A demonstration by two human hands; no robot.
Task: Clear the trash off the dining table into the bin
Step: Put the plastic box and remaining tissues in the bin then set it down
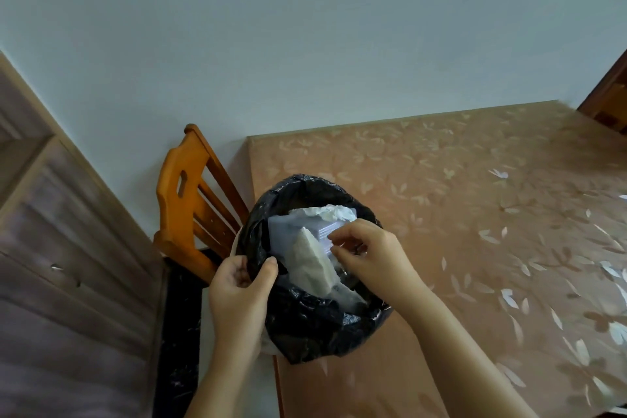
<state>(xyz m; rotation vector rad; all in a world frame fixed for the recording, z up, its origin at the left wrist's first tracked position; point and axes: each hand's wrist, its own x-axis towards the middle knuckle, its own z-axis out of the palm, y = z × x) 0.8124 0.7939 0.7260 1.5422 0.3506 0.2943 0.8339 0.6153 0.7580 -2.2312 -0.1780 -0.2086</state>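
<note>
At the worktop's [458, 187] near-left corner I see the bin [305, 326], lined with a black bag [315, 316] and stuffed with white paper trash [315, 261]. My left hand [241, 295] is closed on the bag's rim at the left side, thumb inside the edge. My right hand [369, 254] reaches in over the bin mouth, fingers pinched on something small and shiny I cannot identify, touching the paper. An orange wooden chair [190, 200] stands just beside the bin, against the wall.
</note>
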